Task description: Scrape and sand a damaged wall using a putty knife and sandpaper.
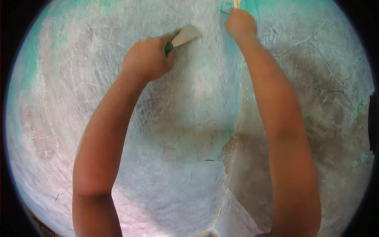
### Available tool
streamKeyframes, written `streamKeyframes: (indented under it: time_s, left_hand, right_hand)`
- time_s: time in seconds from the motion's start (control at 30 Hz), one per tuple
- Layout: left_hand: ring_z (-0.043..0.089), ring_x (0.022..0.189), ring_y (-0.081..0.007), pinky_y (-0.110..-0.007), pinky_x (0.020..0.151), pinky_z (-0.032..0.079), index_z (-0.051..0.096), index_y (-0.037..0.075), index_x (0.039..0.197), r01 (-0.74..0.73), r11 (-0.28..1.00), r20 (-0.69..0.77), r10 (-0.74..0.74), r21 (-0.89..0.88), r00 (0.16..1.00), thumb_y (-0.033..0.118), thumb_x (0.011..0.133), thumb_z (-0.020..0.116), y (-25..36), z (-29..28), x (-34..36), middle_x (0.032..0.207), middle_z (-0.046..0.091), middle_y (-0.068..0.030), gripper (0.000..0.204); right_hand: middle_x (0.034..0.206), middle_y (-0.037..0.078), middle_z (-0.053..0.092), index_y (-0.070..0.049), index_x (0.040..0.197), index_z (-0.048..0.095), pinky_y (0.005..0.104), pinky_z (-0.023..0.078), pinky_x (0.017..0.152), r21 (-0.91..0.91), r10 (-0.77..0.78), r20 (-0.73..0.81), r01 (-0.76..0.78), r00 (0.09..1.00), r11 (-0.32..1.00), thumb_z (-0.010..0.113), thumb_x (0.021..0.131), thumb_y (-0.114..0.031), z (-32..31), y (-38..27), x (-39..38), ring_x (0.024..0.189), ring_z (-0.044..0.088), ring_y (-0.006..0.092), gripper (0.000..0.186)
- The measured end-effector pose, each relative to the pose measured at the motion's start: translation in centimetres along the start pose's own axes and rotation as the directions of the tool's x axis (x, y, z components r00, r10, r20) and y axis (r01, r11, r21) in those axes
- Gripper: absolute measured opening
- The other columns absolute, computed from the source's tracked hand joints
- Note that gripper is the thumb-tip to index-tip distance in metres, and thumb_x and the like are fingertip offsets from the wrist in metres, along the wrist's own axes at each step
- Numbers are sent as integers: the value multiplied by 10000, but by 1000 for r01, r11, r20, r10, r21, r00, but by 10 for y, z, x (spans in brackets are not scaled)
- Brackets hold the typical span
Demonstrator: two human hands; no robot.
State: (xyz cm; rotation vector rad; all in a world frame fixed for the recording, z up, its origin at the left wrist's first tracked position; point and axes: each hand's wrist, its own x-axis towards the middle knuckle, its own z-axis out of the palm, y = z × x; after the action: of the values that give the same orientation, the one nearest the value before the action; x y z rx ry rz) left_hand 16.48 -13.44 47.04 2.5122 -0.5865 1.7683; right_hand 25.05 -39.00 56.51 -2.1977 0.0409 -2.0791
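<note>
My left hand (147,59) is closed around the green handle of a putty knife (185,35). The knife's flat, pale blade points up and to the right, close to the wall (193,87). Higher up and to the right, my right hand (241,24) is raised beside the vertical corner line and closed on a scraper (225,11). Only a thin greyish blade edge of that tool sticks out to the left of the fingers; its handle is hidden in the hand. The wall's surface is whitish grey, with worn patches of turquoise paint.
A vertical corner seam (239,98) with yellowish, chipped edges runs down between my arms. On the right, the wall face is darker, with cracks (325,65) and rough patches. Stronger turquoise paint (29,71) remains at the upper left. A pale ledge corner (211,232) shows at the bottom.
</note>
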Motion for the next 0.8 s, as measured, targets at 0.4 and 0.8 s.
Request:
streamKeyframes:
  time_s: [0.4,0.8]
  left_hand:
    - [659,891,-387,-474,821,527,451,349,1416,6,997,-25,-4,76,1000,319,894,583,-16,10,-13,962,694,-180,540]
    - [661,946,-350,-457,843,529,487,236,1388,125,990,-30,-127,-71,991,256,852,594,5,-15,-22,1039,683,-169,547]
  right_hand:
    - [1065,168,683,-183,1186,668,433,512,878,384,-119,34,97,992,918,570,860,-164,-43,-23,-87,987,635,391,340]
    - [1003,168,688,-70,1112,640,457,516,835,650,-149,-32,134,988,748,633,835,-330,-21,-48,-138,954,645,376,380]
